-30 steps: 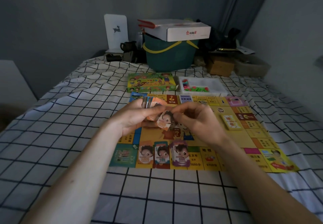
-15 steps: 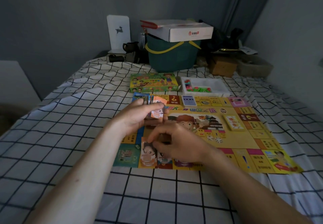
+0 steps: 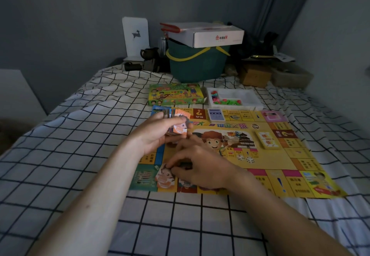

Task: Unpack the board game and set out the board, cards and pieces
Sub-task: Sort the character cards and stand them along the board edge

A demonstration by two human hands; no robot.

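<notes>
A yellow game board (image 3: 266,173) lies flat on a bed covered in a black-and-white checked sheet (image 3: 60,155). The left hand (image 3: 160,133) grips a fanned stack of cards (image 3: 178,123) above the board's left side. The right hand (image 3: 202,167), fingers curled, presses on a card pile (image 3: 165,177) at the board's near-left edge. Two dice (image 3: 245,158) sit mid-board. The game box (image 3: 176,93) and a white tray of pieces (image 3: 234,98) lie beyond the far edge.

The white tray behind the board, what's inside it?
The white tray holds small green and pink plastic pieces heaped along its left and near side. The rest looks bare; its near wall hides the lowest part.
</notes>
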